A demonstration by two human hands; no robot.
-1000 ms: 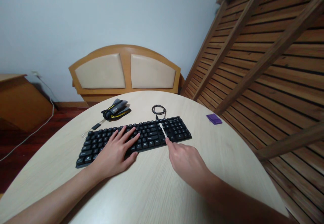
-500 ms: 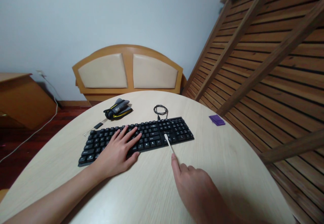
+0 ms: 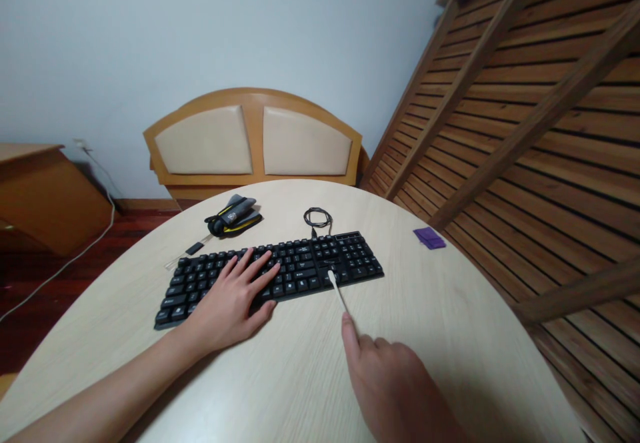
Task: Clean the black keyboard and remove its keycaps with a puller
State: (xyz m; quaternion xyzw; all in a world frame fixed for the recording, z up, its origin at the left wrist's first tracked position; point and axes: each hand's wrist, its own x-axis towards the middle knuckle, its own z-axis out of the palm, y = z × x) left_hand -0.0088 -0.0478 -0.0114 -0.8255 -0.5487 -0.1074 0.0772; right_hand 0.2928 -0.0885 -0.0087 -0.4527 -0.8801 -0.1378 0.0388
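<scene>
My left hand (image 3: 231,308) lies flat and open on the black keyboard (image 3: 270,273), fingers spread across the keys of the middle section, palm overhanging the near edge onto the round table (image 3: 440,336). My right hand (image 3: 395,389) is closed around the near end of a thin white stick (image 3: 337,289); the far tip of that stick touches the keyboard's near edge, just left of the number pad. The stick slants away from my right fingers (image 3: 350,328), up and a little to the left.

Beyond the stick's tip, past the keyboard's far edge, sits a coiled black cable (image 3: 317,217). Farther left of that, beyond my left fingertips, is a grey and yellow bundle (image 3: 233,215), and nearer the keyboard's far-left corner a small black tag (image 3: 193,249). Well off to the right of my right hand lies a purple piece (image 3: 429,237) near the table edge.
</scene>
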